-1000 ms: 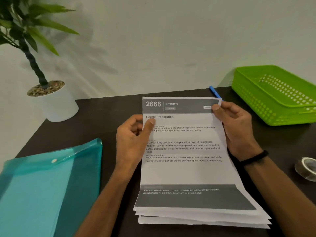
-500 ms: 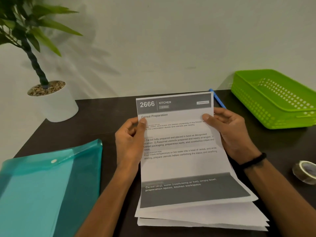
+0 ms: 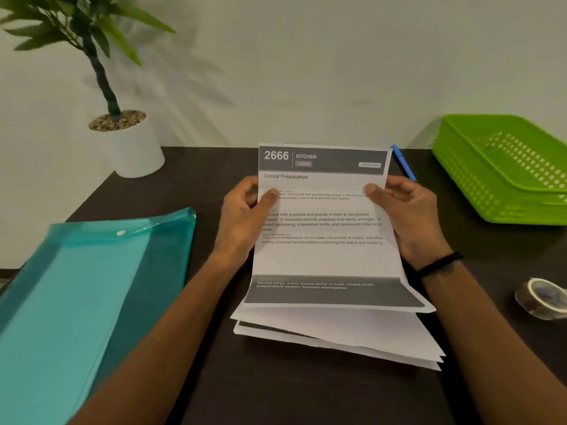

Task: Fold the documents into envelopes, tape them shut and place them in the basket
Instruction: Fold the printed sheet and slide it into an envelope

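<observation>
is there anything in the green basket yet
No, the green basket shows only its bare perforated floor, while both hands hold the top sheet over the paper stack.

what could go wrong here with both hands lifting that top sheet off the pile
1. The left hand and right hand pinch only the top sheet by its side edges; its lower end sags onto the loose stack, so it may drag or skew those pages.
2. Folding it in the air could give a crooked crease.
3. The tape roll sits near the right forearm and could get nudged.
</observation>
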The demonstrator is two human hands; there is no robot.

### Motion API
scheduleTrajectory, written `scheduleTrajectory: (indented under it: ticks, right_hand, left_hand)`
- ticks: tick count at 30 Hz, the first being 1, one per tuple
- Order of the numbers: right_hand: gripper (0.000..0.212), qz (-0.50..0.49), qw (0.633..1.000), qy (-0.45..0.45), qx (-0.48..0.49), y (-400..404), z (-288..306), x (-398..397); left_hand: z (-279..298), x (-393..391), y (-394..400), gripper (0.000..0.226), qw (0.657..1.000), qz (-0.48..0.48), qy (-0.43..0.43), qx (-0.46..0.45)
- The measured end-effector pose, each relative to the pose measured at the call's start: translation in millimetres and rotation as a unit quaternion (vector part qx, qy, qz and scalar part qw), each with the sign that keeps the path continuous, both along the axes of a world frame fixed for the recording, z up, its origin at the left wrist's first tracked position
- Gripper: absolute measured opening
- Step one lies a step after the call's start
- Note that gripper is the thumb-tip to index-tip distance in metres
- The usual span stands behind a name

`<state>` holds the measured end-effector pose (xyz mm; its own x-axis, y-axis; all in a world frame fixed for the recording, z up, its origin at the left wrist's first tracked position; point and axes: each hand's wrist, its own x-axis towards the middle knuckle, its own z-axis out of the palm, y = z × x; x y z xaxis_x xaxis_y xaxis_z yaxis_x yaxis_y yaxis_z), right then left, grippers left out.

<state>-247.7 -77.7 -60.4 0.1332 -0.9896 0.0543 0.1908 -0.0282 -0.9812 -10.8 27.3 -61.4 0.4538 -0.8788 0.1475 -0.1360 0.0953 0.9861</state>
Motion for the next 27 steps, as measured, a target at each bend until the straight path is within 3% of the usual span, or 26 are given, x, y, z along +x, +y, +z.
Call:
scheduleTrajectory:
  ticks: [7, 16, 22, 27]
  right_hand:
    - [0.015, -0.018, 1.000, 0.019, -0.008, -2.6, -1.5, 1.3]
    - [0.015, -0.003, 1.000, 0.016, -0.007, -3.8, -3.3, 0.3]
    - [0.016, -0.010, 1.000, 0.020, -0.003, -3.1, -4.3, -2.7]
    - [0.016, -0.021, 1.000, 0.010, 0.005, -2.8, -2.9, -2.6]
  left_hand:
    - [4.9, -4.8, 0.7, 0.023, 0.998, 0.052, 0.037, 0.005]
    - [3.2, -0.4, -1.3, 0.015, 0.996, 0.019, 0.085, -0.037]
    - [-7.2, 4.2, -11.5, 0.027, 0.996, 0.045, 0.056, -0.045]
    - [1.3, 1.6, -9.0, 0.030, 0.990, 0.059, 0.127, -0.031]
